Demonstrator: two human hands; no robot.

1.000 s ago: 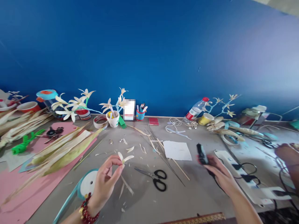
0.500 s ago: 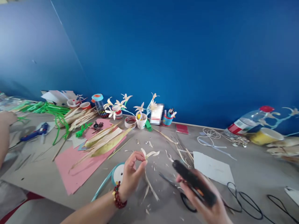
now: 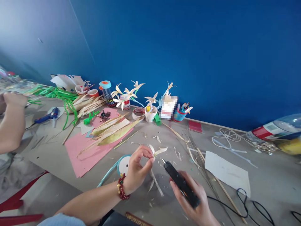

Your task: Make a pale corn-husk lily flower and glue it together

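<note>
Between thumb and fingertips, my left hand (image 3: 139,164) pinches the base of a small pale husk flower (image 3: 161,150) with thin petals. My right hand (image 3: 196,196) is wrapped round a black hot glue gun (image 3: 179,180). Its metal nozzle points up and left, close to the flower but apart from it. Beneath my left hand lie pale husk strips (image 3: 157,183) and scattered scraps. A spool of light-blue ribbon (image 3: 122,164) sits partly hidden behind my left hand.
Dried corn husks (image 3: 115,133) lie on pink paper (image 3: 77,153). Finished flowers (image 3: 130,94) stand in cups along the blue wall. White paper (image 3: 228,172), thin sticks and a black cord (image 3: 235,213) are on the right. At left, another person's arm (image 3: 14,122) is near a blue glue gun (image 3: 48,116).
The glue gun in my right hand has come left, with its nozzle nearer the flower. My left hand keeps its pinch. The view has shifted, and the scissors by my right hand no longer show.
</note>
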